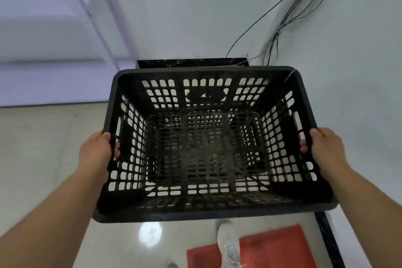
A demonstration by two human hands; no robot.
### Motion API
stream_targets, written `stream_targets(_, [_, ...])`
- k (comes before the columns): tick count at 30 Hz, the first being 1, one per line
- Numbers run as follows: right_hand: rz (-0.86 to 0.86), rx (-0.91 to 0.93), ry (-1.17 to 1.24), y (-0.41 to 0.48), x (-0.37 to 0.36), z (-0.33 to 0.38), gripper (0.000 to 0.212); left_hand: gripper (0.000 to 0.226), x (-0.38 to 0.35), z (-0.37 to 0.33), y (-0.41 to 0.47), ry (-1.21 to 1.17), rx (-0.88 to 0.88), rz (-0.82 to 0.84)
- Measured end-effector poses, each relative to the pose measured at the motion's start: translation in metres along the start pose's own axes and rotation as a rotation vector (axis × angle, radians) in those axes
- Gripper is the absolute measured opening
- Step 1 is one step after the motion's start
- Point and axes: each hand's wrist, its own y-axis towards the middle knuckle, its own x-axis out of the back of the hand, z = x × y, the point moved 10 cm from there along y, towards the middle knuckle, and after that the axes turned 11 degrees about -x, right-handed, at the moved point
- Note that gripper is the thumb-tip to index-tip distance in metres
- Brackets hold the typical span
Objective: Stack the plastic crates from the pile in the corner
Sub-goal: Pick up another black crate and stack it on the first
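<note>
Head view, sole item: one black plastic crate (208,143), slotted walls and floor, open top toward the camera, filling the centre of the frame and held clear of the pale glossy floor (43,159). Left hand (95,152) clamped on the rim at centre left, fingertips curled inside; right hand (322,150) clamped likewise at centre right; the hands well apart, one per short side. Below, at lower centre, a white shoe (228,243) on a red mat (272,250). At upper right, loose cables (289,11) hang down the wall; a thin strand touches the crate's far right corner. Risks, as judged: that strand may snag during lowering; the glossy floor may let a foot slip; grit on the crate floor may spill. Not visible: the pile and any stack. Dark shapes seen through the slots may be another crate; unclear. A dark ledge (191,63) behind the far rim is mostly hidden.
</note>
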Motion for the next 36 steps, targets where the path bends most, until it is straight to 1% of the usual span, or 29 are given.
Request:
stream_targets(6, [0.033, 0.04, -0.022, 0.041, -0.028, 0.019, 0.024, 0.023, -0.019, 0.01, 0.014, -0.002, 0.022, -0.053])
stream_targets(11, [0.075, 0.007, -0.022, 0.071, -0.048, 0.024, 0.026, 0.024, -0.035, 0.011, 0.028, 0.005, 0.032, -0.082])
stream_targets(14, [0.089, -0.013, -0.012, 0.083, -0.054, 0.028, 0.024, 0.023, -0.044, 0.007, 0.034, 0.005, 0.043, -0.086])
stream_targets(19, [0.1, -0.027, -0.013, 0.096, -0.055, 0.033, 0.026, 0.024, -0.059, -0.003, 0.043, 0.02, 0.036, -0.09])
stream_targets(23, [0.109, -0.041, -0.007, 0.108, -0.058, 0.038, 0.03, 0.02, -0.07, -0.011, 0.053, 0.036, 0.029, -0.098])
stream_targets(27, [0.114, -0.027, 0.011, 0.112, -0.06, 0.043, 0.028, 0.02, -0.071, -0.014, 0.057, 0.047, 0.032, -0.115])
stream_targets(36, [0.117, -0.053, 0.049, 0.121, -0.07, 0.04, 0.033, 0.017, -0.072, -0.017, 0.07, 0.029, 0.04, -0.107])
